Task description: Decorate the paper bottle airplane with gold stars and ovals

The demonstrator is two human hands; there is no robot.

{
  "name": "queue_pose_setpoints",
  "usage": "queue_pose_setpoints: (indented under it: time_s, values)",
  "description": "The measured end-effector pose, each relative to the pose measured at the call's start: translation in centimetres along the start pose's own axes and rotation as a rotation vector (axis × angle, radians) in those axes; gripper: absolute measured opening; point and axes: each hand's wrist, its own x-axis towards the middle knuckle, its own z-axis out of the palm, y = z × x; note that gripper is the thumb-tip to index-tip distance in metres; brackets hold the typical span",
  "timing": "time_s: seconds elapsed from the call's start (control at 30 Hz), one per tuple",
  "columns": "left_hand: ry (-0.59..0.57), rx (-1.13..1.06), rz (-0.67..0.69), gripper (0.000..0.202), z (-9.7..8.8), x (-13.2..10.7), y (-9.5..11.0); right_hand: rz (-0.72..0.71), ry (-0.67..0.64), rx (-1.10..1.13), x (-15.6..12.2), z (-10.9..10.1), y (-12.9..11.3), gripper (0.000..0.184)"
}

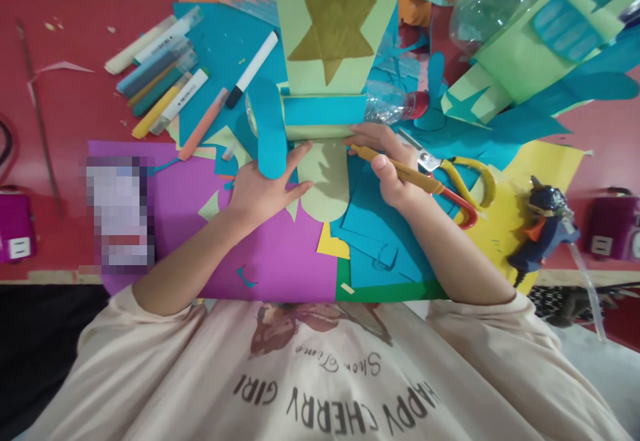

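A paper-covered plastic bottle (395, 102) lies sideways before me, wrapped in light green and teal paper, with a teal fin (269, 128) on its left. A light green rounded paper tab (327, 181) hangs from it toward me. My left hand (263, 188) rests flat, fingers stretched, on the purple sheet (200, 228) and touches the teal fin and the green tab. My right hand (393, 164) is closed round a thin yellow-brown stick (400, 168), with its fingertips pressing the wrapped bottle's lower edge.
Several markers (165, 81) lie at the upper left. Yellow-handled scissors (457, 178) and a dark glue gun (543, 221) sit to the right on yellow paper. A green panel with a star (333, 21) and another paper-covered bottle (505, 34) lie beyond. Magenta boxes stand at both edges.
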Motion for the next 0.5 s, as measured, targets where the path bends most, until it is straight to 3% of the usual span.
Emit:
queue_pose_setpoints:
  time_s: [0.13, 0.4, 0.5]
  values:
    - [0.006, -0.029, 0.056, 0.061, 0.17, -0.04, -0.15, -0.015, 0.031, 0.011, -0.17, 0.10, 0.31, 0.043]
    - [-0.030, -0.121, 0.037, 0.060, 0.01, 0.02, -0.15, -0.054, 0.184, 0.094, 0.05, 0.23, 0.49, 0.034]
    - [-0.028, -0.122, 0.046, 0.061, -0.09, 0.08, -0.07, -0.030, 0.182, 0.052, 0.20, 0.18, 0.58, 0.036]
